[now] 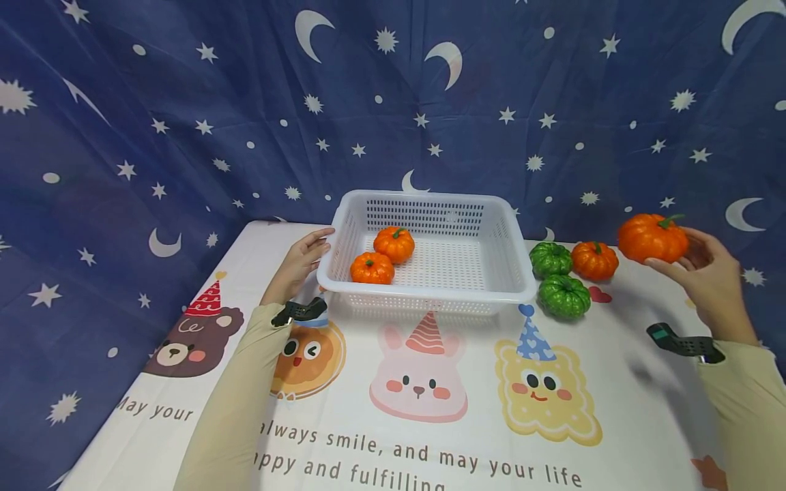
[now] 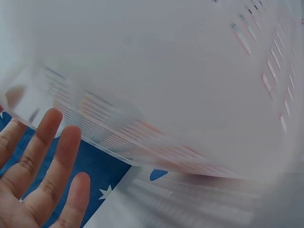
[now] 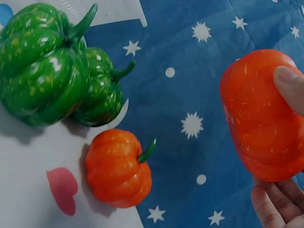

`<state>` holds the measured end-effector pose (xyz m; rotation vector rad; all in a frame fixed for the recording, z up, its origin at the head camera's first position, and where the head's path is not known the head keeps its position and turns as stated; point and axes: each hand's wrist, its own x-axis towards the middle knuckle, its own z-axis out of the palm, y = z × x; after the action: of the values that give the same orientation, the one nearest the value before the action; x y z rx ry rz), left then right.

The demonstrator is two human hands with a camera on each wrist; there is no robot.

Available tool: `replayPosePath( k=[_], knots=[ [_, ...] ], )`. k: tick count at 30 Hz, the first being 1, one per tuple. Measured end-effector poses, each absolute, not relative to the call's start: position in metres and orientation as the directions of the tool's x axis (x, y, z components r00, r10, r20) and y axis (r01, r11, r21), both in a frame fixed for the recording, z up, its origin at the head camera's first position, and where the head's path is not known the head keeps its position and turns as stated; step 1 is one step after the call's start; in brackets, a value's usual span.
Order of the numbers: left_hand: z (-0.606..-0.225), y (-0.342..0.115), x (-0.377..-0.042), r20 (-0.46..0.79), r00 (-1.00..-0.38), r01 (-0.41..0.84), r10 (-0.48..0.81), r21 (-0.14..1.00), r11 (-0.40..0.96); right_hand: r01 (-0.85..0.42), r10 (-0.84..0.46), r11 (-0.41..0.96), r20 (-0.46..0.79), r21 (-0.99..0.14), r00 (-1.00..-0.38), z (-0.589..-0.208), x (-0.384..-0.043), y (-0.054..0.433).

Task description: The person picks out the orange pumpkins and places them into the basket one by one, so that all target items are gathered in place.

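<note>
My right hand (image 1: 714, 283) grips an orange pumpkin (image 1: 652, 238) with a green stem and holds it up off the table at the right. In the right wrist view the thumb presses on the side of that pumpkin (image 3: 261, 114). At the left end of a white plastic basket (image 1: 424, 295), my left hand (image 1: 297, 264) has its fingers against or close beside the rim. Spread, fairly straight fingers (image 2: 47, 171) show next to the basket's wall in the left wrist view; its thumb is hardly visible. Two orange pumpkins (image 1: 394, 245) lie in the basket's left part.
Right of the basket, two green pumpkins (image 1: 563, 296) and another orange pumpkin (image 1: 594, 260) sit on the white printed tablecloth (image 1: 479, 436). A dark blue curtain (image 1: 381, 123) with stars and moons hangs behind the table and along its left side.
</note>
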<state>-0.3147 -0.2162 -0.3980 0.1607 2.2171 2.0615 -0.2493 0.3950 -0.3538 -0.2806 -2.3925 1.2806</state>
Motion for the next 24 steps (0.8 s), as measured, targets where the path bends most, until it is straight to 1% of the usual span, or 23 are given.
replayPosePath(
  k=[8,18,24],
  knots=[
    [-0.398,-0.217,-0.314,0.013,-0.988,0.024,0.157,0.997,0.073,-0.1,0.272,0.558,0.296,-0.824,-0.916,-0.342,-0.251,0.387],
    [-0.398,-0.217,-0.313,0.013,-0.987,0.026,0.157,0.996,0.08,-0.192,0.187,0.582,0.359,-0.79,-0.914,-0.329,-0.263,0.369],
    [-0.399,-0.217,-0.315,0.007,-0.988,0.02,0.155,0.997,0.078,-0.247,0.132,0.56,0.38,-0.79,-0.915,-0.319,-0.271,0.355]
  ],
)
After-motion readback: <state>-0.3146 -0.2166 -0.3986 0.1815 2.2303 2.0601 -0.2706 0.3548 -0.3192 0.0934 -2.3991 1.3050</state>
